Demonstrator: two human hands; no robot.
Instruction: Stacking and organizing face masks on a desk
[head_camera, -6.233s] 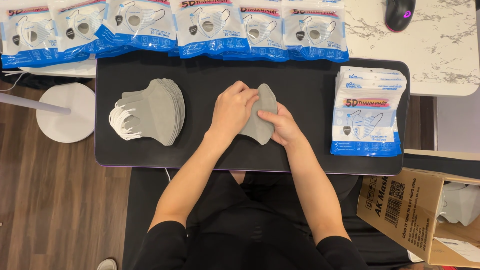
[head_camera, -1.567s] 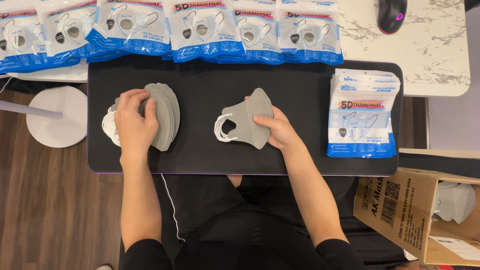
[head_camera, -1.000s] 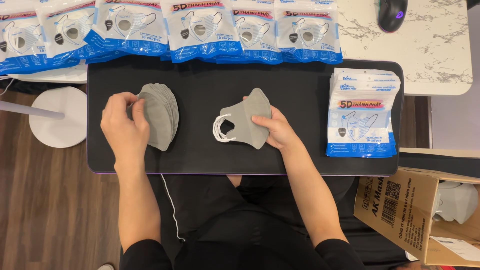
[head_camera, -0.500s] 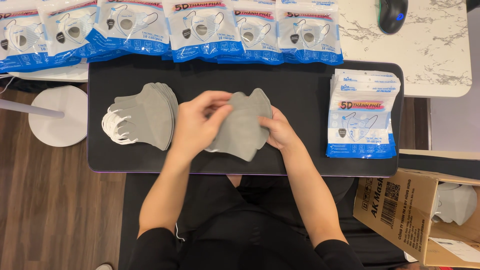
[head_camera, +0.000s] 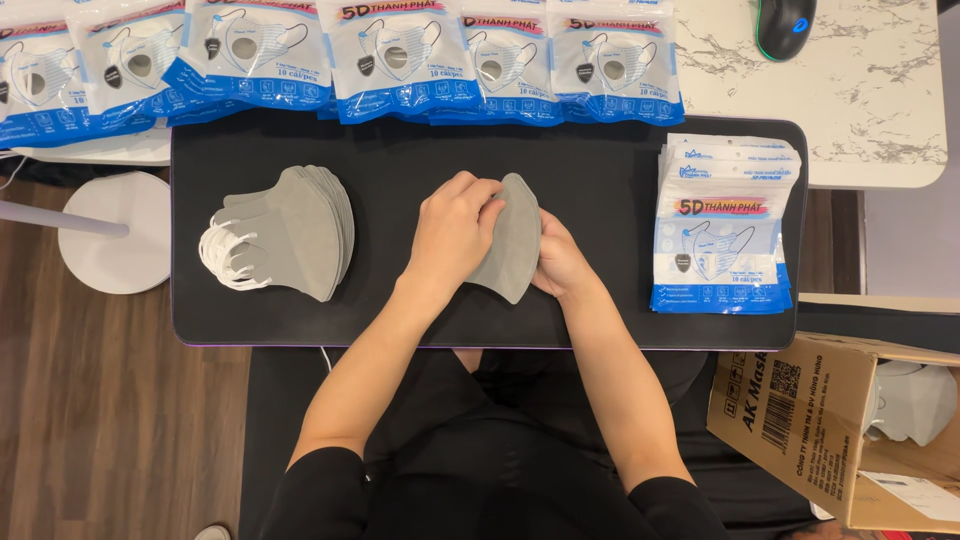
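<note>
Brightness: even, bright indoor light.
Source: seems overhead; cannot tell exactly.
Shadows: soft and faint under the hands and around the mask stack (head_camera: 290, 232) on the mat (head_camera: 600, 160).
Glare: pale sheen on the packets (head_camera: 400, 55).
Focus: sharp throughout, no motion blur.
Edges: slight wide-angle bending.
</note>
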